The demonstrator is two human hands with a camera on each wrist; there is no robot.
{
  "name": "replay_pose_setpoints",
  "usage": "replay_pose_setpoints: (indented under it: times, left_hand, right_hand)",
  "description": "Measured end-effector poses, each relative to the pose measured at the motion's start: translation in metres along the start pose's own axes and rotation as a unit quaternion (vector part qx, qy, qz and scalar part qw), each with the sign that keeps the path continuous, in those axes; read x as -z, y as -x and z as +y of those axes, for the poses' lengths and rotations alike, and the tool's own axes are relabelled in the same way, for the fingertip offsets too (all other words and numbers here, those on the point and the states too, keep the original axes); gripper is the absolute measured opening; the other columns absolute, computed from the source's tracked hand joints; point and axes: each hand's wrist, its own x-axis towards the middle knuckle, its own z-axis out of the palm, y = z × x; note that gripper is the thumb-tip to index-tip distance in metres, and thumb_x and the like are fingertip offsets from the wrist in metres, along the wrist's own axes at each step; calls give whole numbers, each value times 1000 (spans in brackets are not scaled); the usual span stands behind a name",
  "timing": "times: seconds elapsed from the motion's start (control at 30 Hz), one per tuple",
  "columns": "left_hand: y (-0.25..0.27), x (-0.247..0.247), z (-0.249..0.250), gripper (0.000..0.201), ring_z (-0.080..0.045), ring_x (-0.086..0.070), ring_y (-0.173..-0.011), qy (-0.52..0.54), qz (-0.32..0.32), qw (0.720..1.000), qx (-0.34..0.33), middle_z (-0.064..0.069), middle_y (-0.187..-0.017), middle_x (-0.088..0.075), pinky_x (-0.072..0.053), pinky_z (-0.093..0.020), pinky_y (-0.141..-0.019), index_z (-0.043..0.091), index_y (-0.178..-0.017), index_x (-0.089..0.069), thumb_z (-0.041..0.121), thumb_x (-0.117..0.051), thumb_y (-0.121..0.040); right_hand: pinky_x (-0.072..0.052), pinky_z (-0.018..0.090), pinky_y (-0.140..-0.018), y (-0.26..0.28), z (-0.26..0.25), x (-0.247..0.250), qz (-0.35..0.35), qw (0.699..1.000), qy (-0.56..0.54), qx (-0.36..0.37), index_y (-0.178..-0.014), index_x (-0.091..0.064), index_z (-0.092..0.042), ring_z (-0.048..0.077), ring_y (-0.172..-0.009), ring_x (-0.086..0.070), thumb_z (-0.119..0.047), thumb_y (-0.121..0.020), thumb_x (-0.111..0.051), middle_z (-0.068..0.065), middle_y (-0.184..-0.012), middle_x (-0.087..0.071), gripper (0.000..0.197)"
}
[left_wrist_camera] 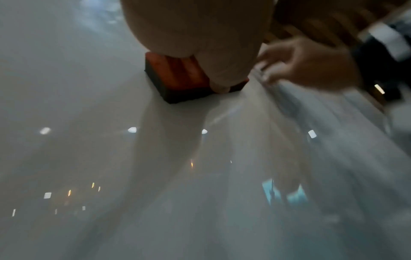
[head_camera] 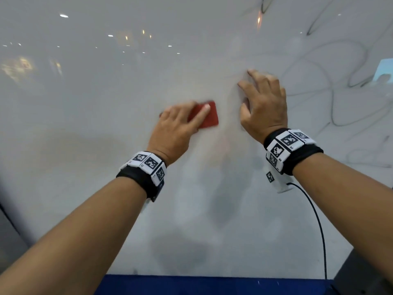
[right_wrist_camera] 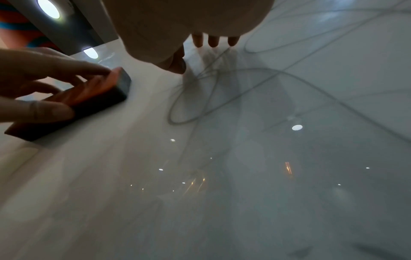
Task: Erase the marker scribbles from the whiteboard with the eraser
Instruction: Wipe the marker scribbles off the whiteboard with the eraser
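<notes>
A red eraser [head_camera: 207, 116] with a dark felt base lies flat against the whiteboard [head_camera: 106, 124]. My left hand [head_camera: 180, 126] grips the eraser [left_wrist_camera: 177, 77], thumb along one side and fingers over its back. In the right wrist view the same eraser [right_wrist_camera: 89, 95] shows at the left under those fingers. My right hand [head_camera: 262, 105] rests open on the board just to the right, fingertips [right_wrist_camera: 213, 41] spread and touching the surface. Thin dark marker scribbles [head_camera: 340, 86] loop across the board's right part, and scribbles [right_wrist_camera: 222, 91] run under and past my right fingers.
A blue strip [head_camera: 212, 284] borders the board's bottom edge. A black cable [head_camera: 316, 220] hangs from my right wristband. The board's left part shows only reflected ceiling lights [head_camera: 63, 15]. A dark frame edge [head_camera: 8, 226] lies at the lower left.
</notes>
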Motion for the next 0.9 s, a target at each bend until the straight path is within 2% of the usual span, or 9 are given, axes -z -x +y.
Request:
replay_pose_setpoints:
  times: [0.07, 0.1, 0.23, 0.3, 0.47, 0.57, 0.6, 0.8, 0.9]
  left_hand:
    - [-5, 0, 4, 62, -35, -48, -109, 16, 24, 994, 108, -15, -133, -51, -44, -48, -90, 19, -145, -46, 16, -64, -85]
    - [-4, -2, 11, 62, -35, -48, -109, 17, 29, 993, 112, -15, -133, -52, -45, -48, -90, 18, -144, -47, 15, -64, -85]
    - [8, -13, 24, 61, -34, -52, -111, -17, -12, 994, -105, -15, -130, -56, -44, -46, -92, 17, -141, -52, 3, -60, -82]
    - [4, -11, 17, 61, -33, -53, -111, -39, -20, 988, -149, -13, -131, -56, -45, -45, -91, 18, -141, -51, 4, -62, -83]
    - [-7, -6, 22, 61, -31, -49, -108, -36, 7, 999, -13, -11, -133, -54, -40, -44, -89, 22, -143, -48, 16, -64, -85]
    - [2, -17, 36, 70, -31, -53, -108, -16, -72, 977, -200, -10, -132, -55, -44, -46, -87, 22, -143, -42, 5, -61, -78]
    - [3, -19, 35, 71, -30, -54, -109, -21, -84, 972, -220, -9, -131, -55, -44, -46, -87, 24, -144, -41, 6, -62, -79]
    - [-11, -11, 38, 58, -28, -48, -111, -46, -9, 998, -29, -8, -132, -54, -42, -46, -88, 27, -145, -46, 24, -62, -89]
    - [-15, -13, 37, 60, -30, -50, -112, -44, -3, 998, -49, -9, -134, -54, -42, -47, -88, 26, -144, -46, 17, -61, -87]
  right_hand:
    - [-36, 45, -102, 1, 5, 1, -7, 1000, 12, -20, -131, -56, -19, 34, -128, -42, -25, -82, -53, 11, -148, -45, 50]
    - [-34, 47, -105, 3, 7, 0, -15, 999, 25, -20, -137, -52, -20, 34, -131, -40, -30, -86, -53, 12, -151, -41, 52]
    - [-23, 51, -114, 13, 16, -1, -55, 996, 68, 12, -150, -36, -23, 33, -142, -29, -45, -94, -47, 13, -159, -28, 62]
    - [-22, 52, -115, 17, 20, -3, -50, 996, 75, 23, -152, -35, -23, 31, -145, -26, -46, -94, -48, 13, -160, -26, 63]
    - [-19, 52, -117, 18, 21, -7, -55, 996, 71, 21, -152, -33, -24, 29, -147, -23, -45, -94, -50, 12, -161, -24, 64]
    - [-20, 52, -117, 18, 22, -7, -51, 995, 77, 25, -152, -33, -23, 28, -147, -23, -45, -94, -49, 12, -161, -24, 64]
    - [-20, 52, -116, 18, 22, -7, -50, 995, 79, 28, -152, -33, -23, 28, -147, -23, -45, -94, -49, 12, -161, -24, 64]
    - [-22, 51, -115, 17, 27, -5, -47, 995, 75, 40, -151, -35, -24, 27, -147, -24, -45, -94, -51, 12, -160, -26, 63]
    - [-24, 51, -115, 16, 28, -3, -48, 995, 77, 43, -151, -37, -24, 27, -146, -26, -42, -94, -52, 12, -160, -27, 61]
